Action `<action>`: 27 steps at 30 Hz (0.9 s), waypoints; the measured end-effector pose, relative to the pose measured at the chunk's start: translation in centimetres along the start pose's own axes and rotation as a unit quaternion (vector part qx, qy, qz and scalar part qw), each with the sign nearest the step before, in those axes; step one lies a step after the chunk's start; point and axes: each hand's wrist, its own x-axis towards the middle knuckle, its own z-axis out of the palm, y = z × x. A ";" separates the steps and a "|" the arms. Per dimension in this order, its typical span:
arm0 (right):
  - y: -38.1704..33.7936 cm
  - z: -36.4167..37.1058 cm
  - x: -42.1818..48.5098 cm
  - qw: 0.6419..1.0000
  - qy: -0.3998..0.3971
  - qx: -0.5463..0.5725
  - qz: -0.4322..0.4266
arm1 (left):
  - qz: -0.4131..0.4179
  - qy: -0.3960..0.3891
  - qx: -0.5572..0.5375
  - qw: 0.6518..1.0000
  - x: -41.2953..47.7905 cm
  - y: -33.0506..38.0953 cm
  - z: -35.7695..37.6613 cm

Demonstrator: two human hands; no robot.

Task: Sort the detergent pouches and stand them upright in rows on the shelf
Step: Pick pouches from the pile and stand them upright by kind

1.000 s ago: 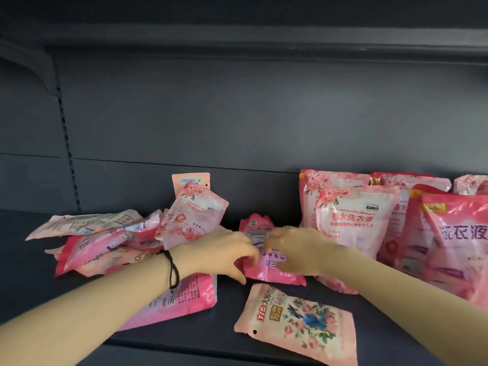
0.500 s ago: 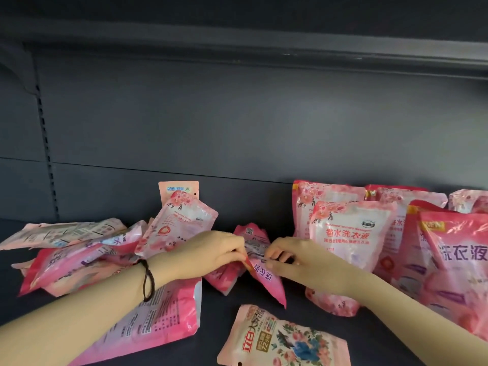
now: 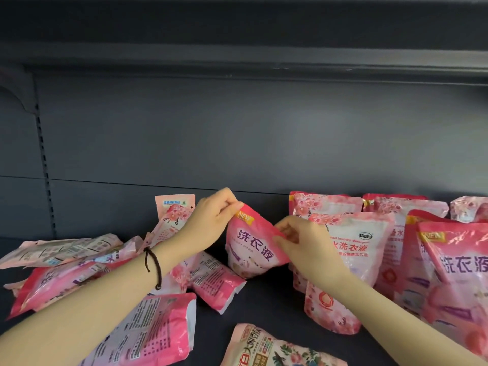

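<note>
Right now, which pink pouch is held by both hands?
The small pouch marked NEW in the middle: the left hand pinches its top corner, the right hand its side. Neither grips the heaped pouches left or the standing pouches right.

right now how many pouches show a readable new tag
2. One is on the held pouch, pinched between the left hand and right hand; one on the front pouch at far right. Yellow corners behind may be more tags, partly hidden.

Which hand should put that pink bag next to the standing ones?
Probably the right hand: it pinches the pink bag on the side nearest the standing bags. The left hand is farther away.
</note>
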 end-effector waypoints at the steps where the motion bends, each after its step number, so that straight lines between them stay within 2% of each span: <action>1: -0.1 0.2 0.4 1.000 0.014 -0.007 -0.004 | -0.008 0.010 -0.009 1.000 0.0 -0.1 -0.2; 8: -2.5 -0.7 4.1 0.990 0.119 0.031 -0.074 | 0.001 0.108 -0.060 0.992 0.5 1.2 -1.9; 11: -3.1 -1.1 4.7 0.985 0.135 0.050 -0.093 | 0.012 0.124 -0.076 0.989 0.2 2.1 -2.4; 16: -2.1 0.3 3.1 0.989 0.099 0.035 -0.108 | -0.006 0.103 -0.078 0.992 -2.3 1.0 -1.7; 21: -2.1 1.4 1.7 0.969 0.134 0.005 -0.207 | -0.034 0.117 -0.140 0.983 -4.7 0.6 -1.9; 24: -2.4 1.8 0.6 0.974 0.110 0.014 -0.196 | -0.052 0.062 -0.163 0.983 -6.2 0.9 -2.3; 27: -1.7 2.3 -1.3 0.983 0.090 0.074 -0.143 | -0.066 0.008 -0.162 0.985 -8.2 1.4 -2.3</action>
